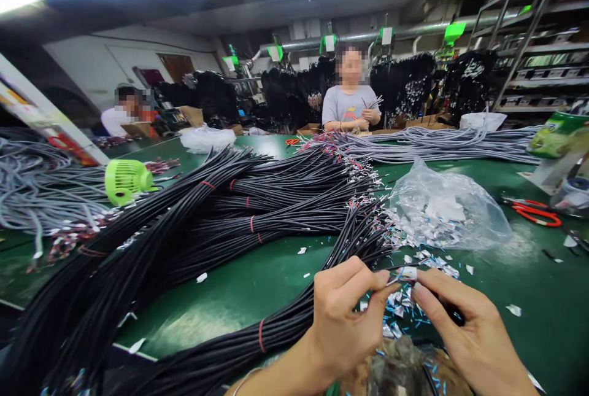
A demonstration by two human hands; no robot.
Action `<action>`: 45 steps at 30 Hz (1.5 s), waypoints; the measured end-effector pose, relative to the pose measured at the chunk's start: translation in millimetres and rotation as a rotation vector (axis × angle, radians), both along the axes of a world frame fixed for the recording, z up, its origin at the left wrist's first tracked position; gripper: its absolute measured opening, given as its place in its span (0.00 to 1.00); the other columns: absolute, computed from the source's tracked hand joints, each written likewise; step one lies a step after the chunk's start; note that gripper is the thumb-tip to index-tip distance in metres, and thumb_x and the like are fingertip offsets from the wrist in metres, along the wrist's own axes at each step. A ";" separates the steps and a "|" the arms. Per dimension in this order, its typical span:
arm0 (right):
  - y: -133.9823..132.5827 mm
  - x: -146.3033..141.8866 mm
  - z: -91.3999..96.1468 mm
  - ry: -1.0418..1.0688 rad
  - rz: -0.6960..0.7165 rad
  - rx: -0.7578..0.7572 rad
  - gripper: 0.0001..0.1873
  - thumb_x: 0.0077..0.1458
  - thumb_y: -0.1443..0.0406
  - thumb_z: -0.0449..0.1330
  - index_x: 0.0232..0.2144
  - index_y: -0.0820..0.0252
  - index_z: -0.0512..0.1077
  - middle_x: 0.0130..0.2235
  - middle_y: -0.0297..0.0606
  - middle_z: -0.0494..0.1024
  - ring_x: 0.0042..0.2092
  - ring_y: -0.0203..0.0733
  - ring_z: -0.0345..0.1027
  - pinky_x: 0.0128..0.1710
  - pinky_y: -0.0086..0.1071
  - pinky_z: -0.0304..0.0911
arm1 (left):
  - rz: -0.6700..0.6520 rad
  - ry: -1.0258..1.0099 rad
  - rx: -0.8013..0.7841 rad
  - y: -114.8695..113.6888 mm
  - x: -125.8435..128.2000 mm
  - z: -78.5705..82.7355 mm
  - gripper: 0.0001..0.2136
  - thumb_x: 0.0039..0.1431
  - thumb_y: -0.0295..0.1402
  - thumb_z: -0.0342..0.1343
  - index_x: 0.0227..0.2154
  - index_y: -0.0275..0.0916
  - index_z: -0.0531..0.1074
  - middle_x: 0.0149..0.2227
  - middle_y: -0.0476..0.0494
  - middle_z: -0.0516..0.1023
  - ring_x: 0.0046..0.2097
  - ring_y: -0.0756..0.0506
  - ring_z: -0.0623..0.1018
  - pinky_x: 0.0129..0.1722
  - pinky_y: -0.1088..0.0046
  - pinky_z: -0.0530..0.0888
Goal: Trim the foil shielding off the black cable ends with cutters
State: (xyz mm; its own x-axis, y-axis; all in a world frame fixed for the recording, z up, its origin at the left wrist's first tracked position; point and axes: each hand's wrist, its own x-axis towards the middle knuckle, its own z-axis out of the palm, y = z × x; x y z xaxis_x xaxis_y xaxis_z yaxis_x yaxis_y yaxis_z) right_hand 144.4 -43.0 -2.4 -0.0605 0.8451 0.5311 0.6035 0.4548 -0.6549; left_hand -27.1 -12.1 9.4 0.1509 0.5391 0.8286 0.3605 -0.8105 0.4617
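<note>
Low at the right of the head view, my left hand [345, 307] is closed in a pinch on the end of a thin cable. My right hand [469, 322] pinches the same end from the other side, thumb and forefinger at a small white-silver foil wrap [407, 273]. Most of that cable is hidden by my fingers. Just beyond my hands, black cables [294, 221] lie in bundles tied with red bands, their stripped ends showing coloured wires. Foil scraps and blue wire bits [398, 310] are scattered beneath my hands.
A clear plastic bag [453, 205] holds white scraps. Red-handled scissors [536, 213] lie to the right, a green fan [127, 181] to the left. Grey cables [427, 143] stretch along the back of the green table [216, 310]. Opposite, a person [350, 104] holds wires; another sits far left.
</note>
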 end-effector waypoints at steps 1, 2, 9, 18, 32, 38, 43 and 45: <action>0.0 0.6 -1.1 0.000 -0.003 -0.024 0.13 0.58 0.62 0.57 0.41 0.57 0.77 0.36 0.38 0.81 0.39 0.41 0.75 0.37 0.25 0.72 | 0.017 0.003 0.028 -0.1 0.5 -1.0 0.05 0.50 0.19 0.58 0.23 0.33 0.71 0.20 0.48 0.72 0.22 0.52 0.70 0.22 0.77 0.65; 0.1 1.1 -2.1 0.000 -0.006 -0.052 0.13 0.58 0.61 0.56 0.42 0.58 0.77 0.37 0.39 0.81 0.39 0.41 0.75 0.38 0.25 0.72 | 0.036 0.010 0.060 -0.2 1.0 -2.0 0.06 0.50 0.19 0.58 0.23 0.33 0.72 0.20 0.48 0.72 0.22 0.52 0.70 0.22 0.78 0.65; 0.1 0.9 -3.3 -0.001 -0.027 -0.058 0.14 0.58 0.60 0.56 0.40 0.59 0.78 0.37 0.40 0.81 0.38 0.42 0.76 0.37 0.26 0.72 | 0.152 0.091 0.233 -2.0 4.8 -7.3 0.06 0.53 0.19 0.56 0.26 0.35 0.72 0.20 0.50 0.73 0.21 0.52 0.71 0.21 0.77 0.64; -0.8 -1.5 8.2 -0.003 -0.047 0.064 0.10 0.56 0.63 0.59 0.37 0.56 0.79 0.34 0.37 0.80 0.35 0.42 0.76 0.27 0.24 0.71 | -0.009 0.123 -0.132 -2.2 0.6 2.6 0.08 0.56 0.23 0.53 0.23 0.35 0.73 0.20 0.49 0.74 0.20 0.52 0.70 0.21 0.76 0.62; -0.6 -0.3 13.6 0.176 -0.079 -0.014 0.08 0.52 0.61 0.61 0.23 0.58 0.72 0.23 0.31 0.71 0.21 0.34 0.63 0.16 0.23 0.59 | -0.071 0.023 -0.219 -4.1 9.0 1.0 0.06 0.51 0.24 0.58 0.21 0.32 0.74 0.18 0.47 0.72 0.20 0.53 0.68 0.21 0.78 0.62; -4.5 -6.9 10.2 0.219 -0.099 0.023 0.06 0.51 0.65 0.61 0.23 0.57 0.73 0.23 0.32 0.71 0.21 0.34 0.61 0.17 0.25 0.58 | -0.076 0.056 -0.271 -8.8 10.2 -3.7 0.08 0.54 0.24 0.56 0.21 0.33 0.72 0.19 0.48 0.73 0.20 0.53 0.69 0.22 0.78 0.62; -7.1 -14.5 7.7 0.278 -0.122 0.130 0.02 0.49 0.67 0.63 0.26 0.56 0.74 0.24 0.33 0.73 0.24 0.35 0.63 0.22 0.27 0.59 | -0.089 0.032 -0.378 -8.6 10.6 -5.4 0.10 0.56 0.26 0.53 0.20 0.34 0.71 0.18 0.49 0.71 0.19 0.53 0.68 0.20 0.79 0.62; -5.4 -14.7 7.9 0.277 -0.129 0.075 0.04 0.50 0.66 0.62 0.24 0.56 0.74 0.23 0.33 0.72 0.23 0.35 0.62 0.20 0.27 0.57 | -0.097 0.016 -0.393 -7.9 11.1 -5.5 0.11 0.57 0.27 0.53 0.20 0.33 0.71 0.17 0.49 0.70 0.19 0.54 0.67 0.19 0.79 0.62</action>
